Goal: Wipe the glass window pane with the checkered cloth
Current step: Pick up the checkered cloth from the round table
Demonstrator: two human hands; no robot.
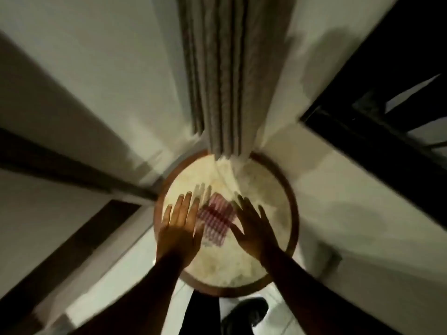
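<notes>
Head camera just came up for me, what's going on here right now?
A person stands over a small round table in a corner, both arms stretched out. The checkered cloth lies flat on the tabletop between the open left hand and the open right hand; neither hand grips it, though the blur hides whether they touch it. A curtain hangs behind the table, and the dark window is off to the right. Wiping has not started.
</notes>
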